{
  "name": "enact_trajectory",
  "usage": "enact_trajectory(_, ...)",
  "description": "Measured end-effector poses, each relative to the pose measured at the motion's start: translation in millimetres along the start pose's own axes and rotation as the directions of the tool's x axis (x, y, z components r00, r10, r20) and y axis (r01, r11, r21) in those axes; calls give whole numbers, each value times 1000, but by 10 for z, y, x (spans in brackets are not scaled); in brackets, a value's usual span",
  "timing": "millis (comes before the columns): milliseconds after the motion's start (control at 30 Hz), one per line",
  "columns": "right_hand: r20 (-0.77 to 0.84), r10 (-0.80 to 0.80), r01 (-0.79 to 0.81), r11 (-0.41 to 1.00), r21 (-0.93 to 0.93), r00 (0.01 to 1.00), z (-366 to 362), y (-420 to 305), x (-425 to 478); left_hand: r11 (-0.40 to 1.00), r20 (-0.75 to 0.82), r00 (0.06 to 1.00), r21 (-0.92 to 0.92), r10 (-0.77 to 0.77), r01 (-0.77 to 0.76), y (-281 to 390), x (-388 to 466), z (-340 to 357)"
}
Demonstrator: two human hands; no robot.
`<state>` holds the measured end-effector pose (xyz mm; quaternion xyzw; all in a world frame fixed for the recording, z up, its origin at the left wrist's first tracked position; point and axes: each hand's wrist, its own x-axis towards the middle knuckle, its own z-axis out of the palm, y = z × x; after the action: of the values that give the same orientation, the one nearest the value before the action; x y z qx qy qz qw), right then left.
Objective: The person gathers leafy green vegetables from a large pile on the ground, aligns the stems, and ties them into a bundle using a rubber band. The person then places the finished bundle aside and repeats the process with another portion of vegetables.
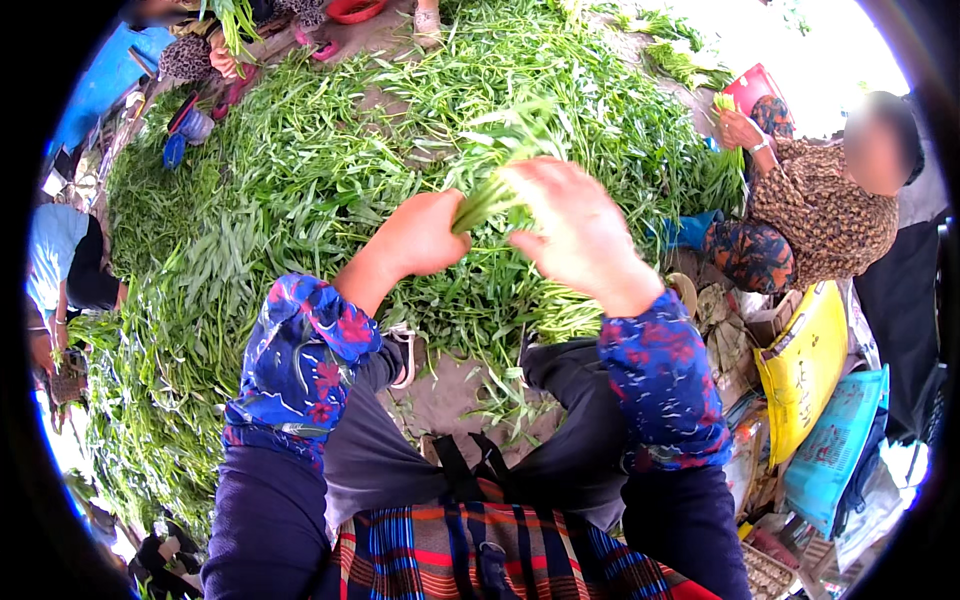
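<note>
A bunch of long-stemmed leafy greens [484,202], which looks like water spinach, is held before me. My left hand [424,236] is closed around its stem ends. Blurred by motion, my right hand [570,221] is at the bunch's upper right side, thumb and fingers apart; whether it touches the stems I cannot tell. The leafy tips point away from me and are blurred too. Beneath both hands spreads a wide heap of loose greens [300,172] on the ground. Pale stems lie gathered in a pile [566,311] below my right wrist.
On the right a seated person [817,195] holds a bunch of greens. A yellow sack [806,367] and a light blue plastic basket [836,446] stand at my right. Another person [64,255] sits at the left rim. A blue water bottle [195,126] lies on the heap.
</note>
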<state>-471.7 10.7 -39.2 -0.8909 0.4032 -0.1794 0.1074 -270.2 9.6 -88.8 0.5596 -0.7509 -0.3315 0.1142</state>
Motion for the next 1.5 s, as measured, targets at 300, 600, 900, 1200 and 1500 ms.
enact_trajectory(300,408,196,-204,979,-24,892,80,57,174,976,71,980,-129,187,-177,222,-143,-581)
enact_trajectory(600,314,272,-414,647,640,910,23,256,156,699,-410,903,-684,-128,-211,22,-159,-700)
enact_trajectory(900,442,63,-358,693,625,895,56,42,314,497,-497,865,-769,-69,-402,157,-167,-632)
enact_trajectory(1200,483,241,-433,835,339,842,44,-55,382,713,-473,881,-621,-11,-325,236,-251,-536)
enact_trajectory(1500,150,328,-307,941,-143,933,3,-5,286,906,-632,775,-310,30,-288,105,-177,-505)
